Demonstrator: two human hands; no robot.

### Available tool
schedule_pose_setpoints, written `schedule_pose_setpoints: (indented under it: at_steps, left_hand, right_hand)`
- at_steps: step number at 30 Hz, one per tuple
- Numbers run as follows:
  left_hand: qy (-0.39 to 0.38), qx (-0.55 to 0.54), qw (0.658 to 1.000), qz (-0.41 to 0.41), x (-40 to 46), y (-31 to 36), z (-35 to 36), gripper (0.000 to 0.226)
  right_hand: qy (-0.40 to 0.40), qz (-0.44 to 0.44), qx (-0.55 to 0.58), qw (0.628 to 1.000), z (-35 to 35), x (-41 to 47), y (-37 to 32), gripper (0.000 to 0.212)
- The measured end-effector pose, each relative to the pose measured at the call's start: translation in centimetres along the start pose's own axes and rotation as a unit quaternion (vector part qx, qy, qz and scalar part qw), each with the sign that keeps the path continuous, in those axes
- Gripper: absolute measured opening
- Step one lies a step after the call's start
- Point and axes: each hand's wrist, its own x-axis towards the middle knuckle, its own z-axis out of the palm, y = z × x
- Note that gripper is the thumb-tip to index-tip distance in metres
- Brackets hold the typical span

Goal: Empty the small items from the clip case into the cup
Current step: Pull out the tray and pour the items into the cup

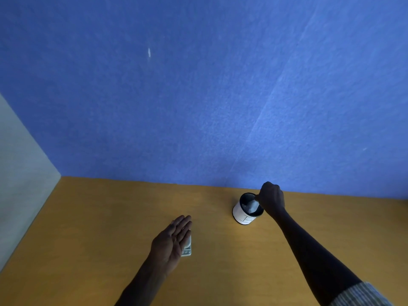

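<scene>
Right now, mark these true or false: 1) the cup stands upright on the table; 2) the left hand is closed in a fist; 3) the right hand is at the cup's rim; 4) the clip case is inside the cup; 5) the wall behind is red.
1) True: the cup stands upright on the table.
2) False: the left hand lies open over the clip case.
3) True: the right hand is bunched at the rim.
4) False: it lies on the table.
5) False: the wall is blue.
</scene>
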Motion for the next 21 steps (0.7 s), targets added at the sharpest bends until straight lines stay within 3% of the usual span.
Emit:
schedule_pose_setpoints:
  at_steps: [21]
  left_hand:
    - [0.002,-0.005,1.000,-0.010,-0.2,0.2,0.2,0.037]
  right_hand:
    - [0.037,-0.059,-0.065,0.995,0.2,-1.5,-0.7,0.011]
